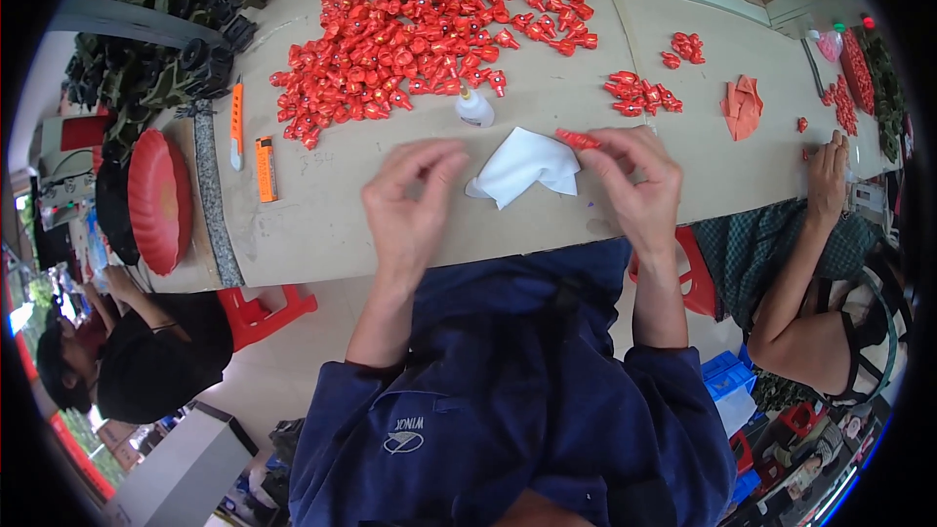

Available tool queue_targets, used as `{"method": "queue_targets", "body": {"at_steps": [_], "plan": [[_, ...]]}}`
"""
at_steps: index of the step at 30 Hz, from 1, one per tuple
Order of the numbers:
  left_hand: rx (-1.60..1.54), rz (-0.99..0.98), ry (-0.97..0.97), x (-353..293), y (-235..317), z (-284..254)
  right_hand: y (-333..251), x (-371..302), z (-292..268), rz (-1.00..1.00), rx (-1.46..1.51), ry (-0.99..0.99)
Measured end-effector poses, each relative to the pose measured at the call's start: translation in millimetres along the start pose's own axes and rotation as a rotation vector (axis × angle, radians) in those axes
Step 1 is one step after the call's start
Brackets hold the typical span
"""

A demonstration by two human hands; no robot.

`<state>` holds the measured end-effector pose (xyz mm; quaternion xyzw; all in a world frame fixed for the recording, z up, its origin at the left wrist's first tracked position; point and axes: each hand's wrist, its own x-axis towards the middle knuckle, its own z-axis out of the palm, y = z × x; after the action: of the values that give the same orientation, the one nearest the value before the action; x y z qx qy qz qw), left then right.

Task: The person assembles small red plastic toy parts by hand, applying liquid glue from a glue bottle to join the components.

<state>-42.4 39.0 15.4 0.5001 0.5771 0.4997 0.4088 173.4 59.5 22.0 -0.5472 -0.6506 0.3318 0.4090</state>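
My right hand (639,181) pinches a small red plastic part (578,140) between thumb and fingertips, above the right edge of a folded white cloth (527,168). To the left of the cloth, my left hand (412,200) is raised over the table. Its fingers are loosely curled toward the thumb, and nothing shows between them. Just beyond the cloth stands a small white squeeze bottle (474,108) with a narrow tip. A large heap of similar red parts (390,54) spreads across the far side of the table.
Smaller clusters of red parts (639,95) and an orange-red cloth piece (742,107) lie at right. An orange cutter (236,127), an orange lighter (265,169) and a red dish (159,202) are at left. Co-workers sit on both sides; one hand (827,176) rests at the right.
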Motion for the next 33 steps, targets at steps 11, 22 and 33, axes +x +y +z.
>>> {"method": "queue_targets", "body": {"at_steps": [11,22,33], "plan": [[0.746,0.151,0.257,45,-15,-26,13,6,-5,-0.426,-0.086,0.181],[0.826,0.223,0.186,44,-12,-20,17,-1,-9,-0.607,-0.122,0.212],[0.702,0.132,0.071,35,-5,-16,30,11,-8,-0.204,-0.230,0.180]]}}
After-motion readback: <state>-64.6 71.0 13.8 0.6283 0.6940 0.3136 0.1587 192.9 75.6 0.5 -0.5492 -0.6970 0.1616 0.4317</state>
